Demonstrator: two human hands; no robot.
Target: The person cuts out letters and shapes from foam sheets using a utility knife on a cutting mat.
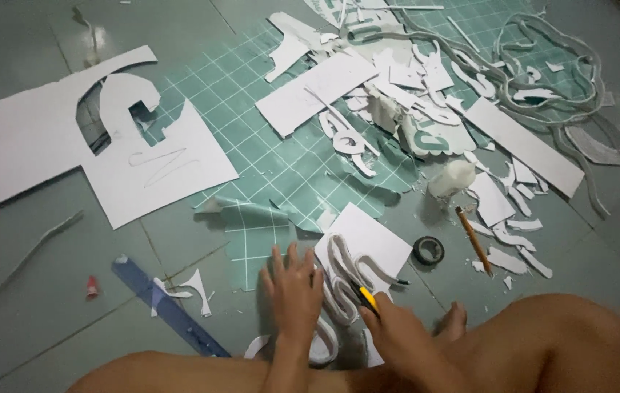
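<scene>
- Two hands: the left hand [294, 291] lies flat and open on one white foam sheet [365, 247] on the floor; the right hand [397, 331] holds one yellow craft knife [365, 297] tight against it.
- Close by: one pencil [474, 239], one tape roll [428, 249], one blue ruler [168, 309].
- Scraps crowd the green cutting mat [266, 145]; the floor on the left is more open.

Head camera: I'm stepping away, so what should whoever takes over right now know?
Left hand lies flat, pressing the white sheet to the floor.
Right hand grips a yellow cutter, blade on the curved shape in that sheet.
Done: curves partly cut; offcuts litter the green mat.
Left: the shape is not yet freed.
Pencil and tape roll lie on the right.
</scene>
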